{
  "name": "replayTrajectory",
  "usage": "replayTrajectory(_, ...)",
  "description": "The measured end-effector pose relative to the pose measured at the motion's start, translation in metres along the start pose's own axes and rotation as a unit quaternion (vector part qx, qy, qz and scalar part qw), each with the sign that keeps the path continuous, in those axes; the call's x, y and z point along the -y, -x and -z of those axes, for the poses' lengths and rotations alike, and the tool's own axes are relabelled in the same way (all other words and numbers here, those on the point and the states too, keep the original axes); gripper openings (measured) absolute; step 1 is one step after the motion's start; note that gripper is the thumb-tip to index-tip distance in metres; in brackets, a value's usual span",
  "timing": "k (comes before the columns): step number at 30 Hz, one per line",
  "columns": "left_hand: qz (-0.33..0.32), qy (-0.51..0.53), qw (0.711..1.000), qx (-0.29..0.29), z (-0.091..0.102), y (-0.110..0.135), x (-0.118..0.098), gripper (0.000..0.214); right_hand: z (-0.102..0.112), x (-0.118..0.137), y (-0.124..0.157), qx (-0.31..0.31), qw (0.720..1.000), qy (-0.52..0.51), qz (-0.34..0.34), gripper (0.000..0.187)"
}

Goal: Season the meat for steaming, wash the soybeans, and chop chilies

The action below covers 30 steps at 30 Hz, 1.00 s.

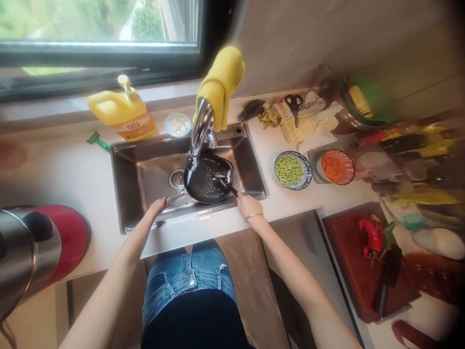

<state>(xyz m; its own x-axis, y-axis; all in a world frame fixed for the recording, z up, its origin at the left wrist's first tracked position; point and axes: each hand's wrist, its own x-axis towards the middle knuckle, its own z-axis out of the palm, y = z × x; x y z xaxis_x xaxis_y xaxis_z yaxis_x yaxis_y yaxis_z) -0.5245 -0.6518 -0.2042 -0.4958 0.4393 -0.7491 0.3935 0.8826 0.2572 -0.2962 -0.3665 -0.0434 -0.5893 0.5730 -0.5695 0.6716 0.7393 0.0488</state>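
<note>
A dark round pan [203, 186] rests in the steel sink [148, 169], under the chrome faucet [199, 131], with some water showing in it. My left hand [159, 207] is closed around the pan's metal handle [176, 197] at the sink's front edge. In my right hand [249, 206] is a black-handled utensil [232, 189], its far end inside the pan. That working end is too small and shiny to tell whether it is a brush or a spatula. A yellow cloth [221, 82] hangs over the top of the faucet.
Behind the sink stand a yellow detergent jug [123, 116] and a dish of garlic cloves [178, 126]. To the right are a bowl of green beans [288, 170], a bowl of carrot pieces [334, 167], scissors [295, 107] and a cutting board [348, 252] with red peppers and a knife.
</note>
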Motion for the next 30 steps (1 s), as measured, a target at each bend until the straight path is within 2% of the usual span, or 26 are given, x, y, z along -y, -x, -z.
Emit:
replayTrajectory(4,-0.002,0.048,0.999,-0.020,-0.013,-0.010,0.012,0.026,-0.002,0.008,0.002,0.006,0.998,0.064,-0.005,0.041)
replayTrajectory(8,-0.003,-0.045,0.999,-0.006,-0.017,-0.014,0.014,0.033,-0.007,0.021,-0.010,0.032,0.996,0.085,0.010,0.040)
replayTrajectory(11,-0.003,-0.094,0.996,-0.008,-0.019,-0.013,0.013,0.036,-0.013,0.023,-0.014,0.023,0.998,0.065,0.011,0.040)
replayTrajectory(15,-0.004,-0.098,0.995,-0.017,-0.021,-0.012,0.014,0.034,-0.023,0.023,-0.022,0.009,0.999,0.026,-0.023,0.039)
replayTrajectory(19,-0.006,-0.099,0.995,-0.006,-0.019,-0.014,0.013,0.030,-0.036,0.042,-0.044,-0.010,0.999,-0.030,-0.024,0.039)
replayTrajectory(25,-0.006,-0.107,0.994,-0.004,-0.015,-0.014,0.011,0.032,-0.059,0.081,-0.066,-0.045,0.993,-0.098,0.049,0.045)
replayTrajectory(27,-0.006,-0.109,0.994,-0.005,-0.015,-0.014,0.012,0.032,-0.063,0.081,-0.061,-0.034,0.990,-0.111,0.084,0.044)
replayTrajectory(30,-0.006,-0.109,0.994,-0.008,-0.015,-0.015,0.013,0.033,-0.058,0.064,-0.046,-0.009,0.982,-0.135,0.131,0.040)
